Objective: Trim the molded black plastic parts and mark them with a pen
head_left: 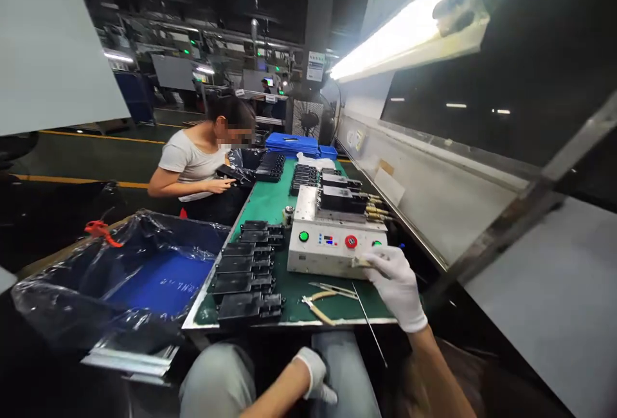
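Note:
My right hand [393, 286], in a white glove, pinches a small beige piece [362, 262] against the front corner of a white control box [313, 257] with green and red buttons. Below it on the green bench mat [289, 289] lie pliers with tan handles [321, 308] and a thin metal rod [369, 321]. Several black connector-like modules [243, 273] stand in rows left of the box. My left hand [314, 374], also gloved, rests curled on my thigh below the bench edge, with nothing visible in it.
A person in a grey shirt [190, 161] handles black parts at the far left of the bench. A plastic-lined bin with blue inside [154, 270] stands left of the mat. Blue boxes [292, 145] and a floor fan [306, 119] stand beyond; a lit fluorescent lamp [395, 35] hangs right.

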Action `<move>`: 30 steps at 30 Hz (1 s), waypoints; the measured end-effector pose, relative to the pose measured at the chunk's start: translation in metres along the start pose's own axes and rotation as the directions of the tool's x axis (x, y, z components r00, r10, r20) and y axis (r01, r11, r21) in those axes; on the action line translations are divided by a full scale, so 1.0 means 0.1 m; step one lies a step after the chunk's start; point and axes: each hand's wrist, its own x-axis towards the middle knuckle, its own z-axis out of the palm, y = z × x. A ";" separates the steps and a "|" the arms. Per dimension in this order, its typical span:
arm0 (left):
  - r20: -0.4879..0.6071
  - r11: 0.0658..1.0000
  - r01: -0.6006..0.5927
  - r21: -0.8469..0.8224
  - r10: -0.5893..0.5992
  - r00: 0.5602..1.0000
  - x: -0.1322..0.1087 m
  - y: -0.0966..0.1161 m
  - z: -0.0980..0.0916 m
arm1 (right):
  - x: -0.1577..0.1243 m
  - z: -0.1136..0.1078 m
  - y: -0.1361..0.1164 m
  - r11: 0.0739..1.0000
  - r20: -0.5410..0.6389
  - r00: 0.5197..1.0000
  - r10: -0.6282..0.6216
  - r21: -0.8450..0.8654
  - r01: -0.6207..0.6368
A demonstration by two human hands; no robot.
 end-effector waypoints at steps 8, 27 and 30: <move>-0.231 0.982 0.082 -0.173 -0.121 0.965 -0.84 0.11 0.54 | -1.81 0.15 1.16 0.878 0.113 0.897 0.427 -0.290 -0.381; -0.823 0.842 0.526 0.117 -0.214 0.526 -1.72 -0.55 -1.06 | -0.72 1.26 0.68 0.878 0.669 0.631 0.393 -0.477 -0.040; -0.778 0.826 0.528 0.197 -0.196 0.597 -1.62 -0.66 -1.18 | -0.68 1.27 0.67 0.866 0.674 0.606 0.422 -0.498 -0.049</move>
